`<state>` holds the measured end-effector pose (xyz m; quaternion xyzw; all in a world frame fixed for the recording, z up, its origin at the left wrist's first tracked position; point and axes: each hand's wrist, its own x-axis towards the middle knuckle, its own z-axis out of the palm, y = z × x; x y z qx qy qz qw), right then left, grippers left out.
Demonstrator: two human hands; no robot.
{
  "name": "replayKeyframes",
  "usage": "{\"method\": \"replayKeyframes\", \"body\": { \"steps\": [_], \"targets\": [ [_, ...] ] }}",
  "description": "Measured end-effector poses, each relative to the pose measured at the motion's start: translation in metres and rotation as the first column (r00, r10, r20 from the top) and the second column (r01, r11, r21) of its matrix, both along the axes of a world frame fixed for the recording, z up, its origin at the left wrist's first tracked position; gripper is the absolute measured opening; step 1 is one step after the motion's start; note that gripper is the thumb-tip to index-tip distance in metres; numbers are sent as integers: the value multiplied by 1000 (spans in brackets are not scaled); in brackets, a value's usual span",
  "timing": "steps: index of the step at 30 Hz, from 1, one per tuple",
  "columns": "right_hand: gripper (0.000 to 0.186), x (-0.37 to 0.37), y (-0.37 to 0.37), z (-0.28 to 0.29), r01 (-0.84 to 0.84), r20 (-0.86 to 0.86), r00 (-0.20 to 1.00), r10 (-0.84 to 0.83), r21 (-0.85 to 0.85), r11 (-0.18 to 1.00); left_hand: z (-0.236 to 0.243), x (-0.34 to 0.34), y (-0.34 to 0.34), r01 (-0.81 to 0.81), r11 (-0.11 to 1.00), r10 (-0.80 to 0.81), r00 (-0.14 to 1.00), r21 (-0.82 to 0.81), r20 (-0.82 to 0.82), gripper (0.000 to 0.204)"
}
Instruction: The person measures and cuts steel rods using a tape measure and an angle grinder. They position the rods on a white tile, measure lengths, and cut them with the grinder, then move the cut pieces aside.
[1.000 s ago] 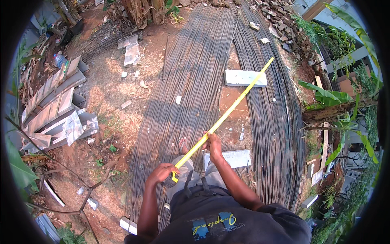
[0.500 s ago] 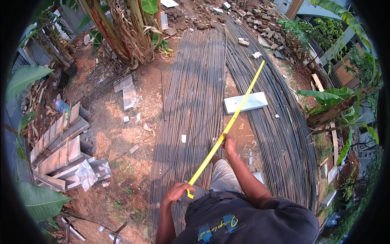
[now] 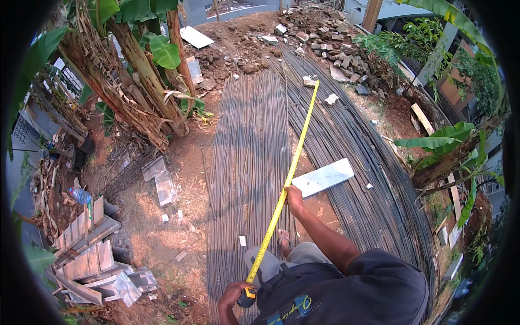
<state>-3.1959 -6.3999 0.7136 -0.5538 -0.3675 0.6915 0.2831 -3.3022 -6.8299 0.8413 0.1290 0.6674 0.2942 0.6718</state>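
One yellow-and-black tape measure (image 3: 247, 297) is out in my head-camera feed, its case nearer the body than the pale rectangular slab (image 3: 326, 175) and off to that slab's left. From the case the yellow blade (image 3: 295, 157) runs upward on a slant, passes just left of the slab, and ends well beyond it, near a small stone (image 3: 310, 82); I can't tell whether the tip touches anything.

The left hand (image 3: 232, 295) has its fingers curled around the case. The right hand (image 3: 295, 200) is at the blade just beside the slab's near left corner, fingers bent against the blade's edge; their tips are hidden, so how tightly they close I can't tell.

The slab lies across a bundle of long dark metal rods (image 3: 357, 157), and a second rod bundle (image 3: 246, 157) spreads to its left, with a small white block (image 3: 242, 240) on it. I make out a bare foot (image 3: 284, 242) on the near side of the slab. Far left of the slab sit stacked grey panels (image 3: 89, 265) and a plastic bottle (image 3: 81, 195); beyond it, banana trunks (image 3: 132, 76) stand to the left and broken rubble (image 3: 346, 62) is heaped up.
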Motion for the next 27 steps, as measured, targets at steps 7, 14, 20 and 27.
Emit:
{"method": "replayKeyframes", "body": {
  "steps": [7,14,20,27],
  "targets": [
    [15,-62,-12,-13,-289,-183,948,260,-158,944,0,-37,134,-163,985,160,985,-47,-63,36],
    [13,-139,94,-18,-206,-52,978,202,-84,975,-17,-107,261,-128,983,133,991,131,-33,40],
    [15,-203,205,-17,-215,1,977,215,-2,977,-28,-164,352,-169,979,175,984,109,-39,39],
    [17,-270,299,-15,-74,2,997,74,-46,996,25,-204,382,-221,975,218,973,35,74,41]
  ]
}}
